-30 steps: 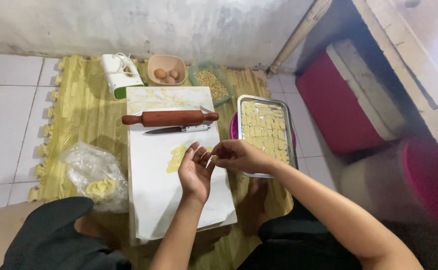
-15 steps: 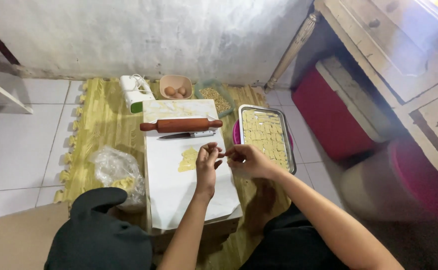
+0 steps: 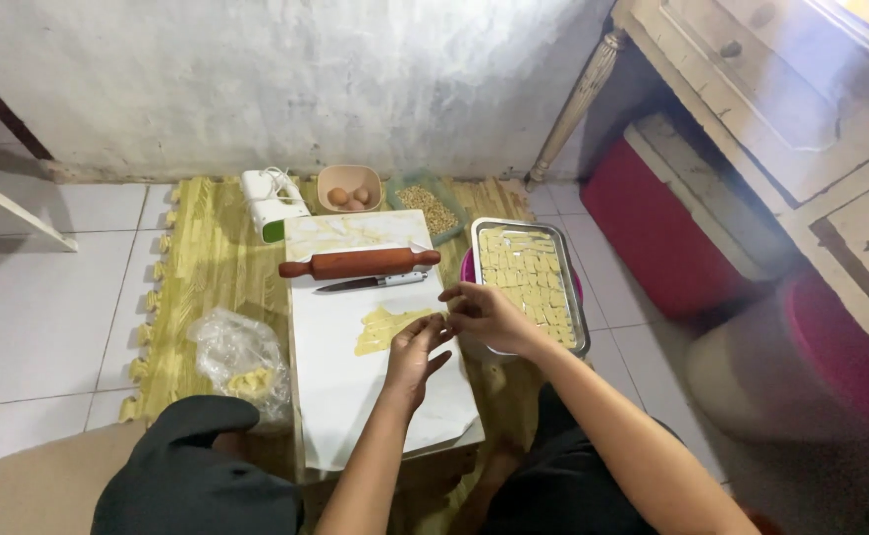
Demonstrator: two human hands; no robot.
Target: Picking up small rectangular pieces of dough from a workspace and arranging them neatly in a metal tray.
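Note:
My left hand [image 3: 413, 354] rests on the white board [image 3: 355, 396], fingers at the right edge of a flat patch of yellow dough [image 3: 387, 328]. My right hand [image 3: 486, 315] hovers just right of it, fingertips pinched together near the dough's edge; whether they pinch a small piece I cannot tell. A metal tray [image 3: 576, 297] filled with several cut dough pieces sits right of the board, under my right wrist. A wooden rolling pin [image 3: 358, 264] and a knife [image 3: 370, 283] lie across the board beyond the dough.
A clear plastic bag [image 3: 239, 359] with dough lies left of the board on a yellow mat [image 3: 207, 267]. At the back stand a white appliance [image 3: 271, 201], a bowl of eggs [image 3: 349, 187] and a container of grains [image 3: 427, 206]. A red box [image 3: 652, 223] sits right.
The view has tilted and shifted slightly left. Both hands stay together at the dough's right edge, with the right hand a little higher than before.

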